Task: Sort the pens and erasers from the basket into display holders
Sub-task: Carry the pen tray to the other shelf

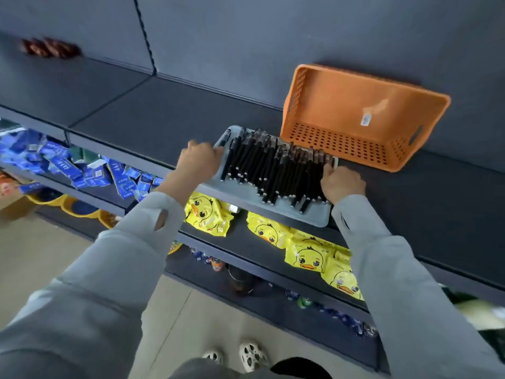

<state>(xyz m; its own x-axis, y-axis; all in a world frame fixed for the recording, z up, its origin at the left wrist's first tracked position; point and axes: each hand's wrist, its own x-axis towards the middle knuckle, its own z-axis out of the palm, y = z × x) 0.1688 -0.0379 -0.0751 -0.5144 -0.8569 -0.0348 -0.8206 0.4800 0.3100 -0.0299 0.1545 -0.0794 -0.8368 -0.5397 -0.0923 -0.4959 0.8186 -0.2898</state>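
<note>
The left hand (200, 160) and right hand (341, 181) hold the tray (276, 213) by its sides. Keep it flat so no pens (273, 168) roll off.

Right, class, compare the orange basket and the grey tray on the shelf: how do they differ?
The orange basket is tipped on its side; the grey tray lies flat. The basket is deep with perforated walls; the tray is shallow and solid. The basket shows no pens inside; the tray carries a row of black pens. Both sit on the same dark shelf.
</note>
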